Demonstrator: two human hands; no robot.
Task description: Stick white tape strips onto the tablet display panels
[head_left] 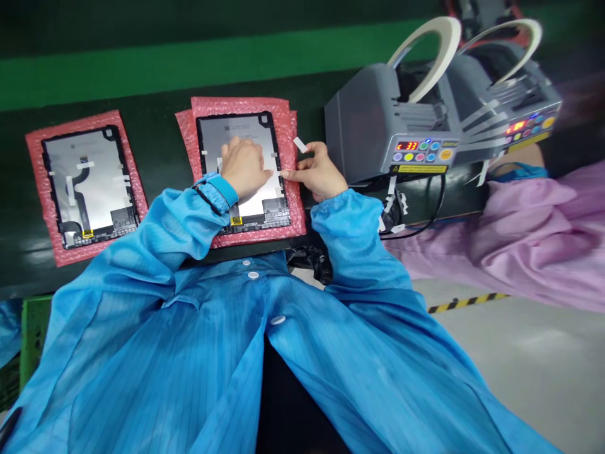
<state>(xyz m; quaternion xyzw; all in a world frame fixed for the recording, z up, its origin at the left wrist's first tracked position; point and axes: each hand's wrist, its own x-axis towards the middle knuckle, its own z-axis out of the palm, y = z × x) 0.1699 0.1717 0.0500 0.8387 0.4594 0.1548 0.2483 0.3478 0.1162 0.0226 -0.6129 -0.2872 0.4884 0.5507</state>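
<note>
From where I stand, the flat tablet-like panel (265, 197) lies on pink bubble wrap (299, 217) on the dark surface (161, 129), straight in front of the person in the blue coat. The left hand (243, 167) rests over its middle, thumb spread toward the right edge; I can't tell whether the tucked fingers grip anything. The right hand (324, 173) is apart from it, just beyond that edge, its thumb reaching to the panel's side and a short white strip (299, 145) at another fingertip, whether pinched or merely clinging I can't make out. I'd judge the panel light for its breadth, stiff, and easily cracked or scratched, its shiny back slick under bare skin. I'd take it by the black frame on both long sides, level, keeping off the yellow-marked patch (236, 221) and the small parts along the near edge. The strip looks feather-light, limp and likely sticky, so best nipped by one end.
</note>
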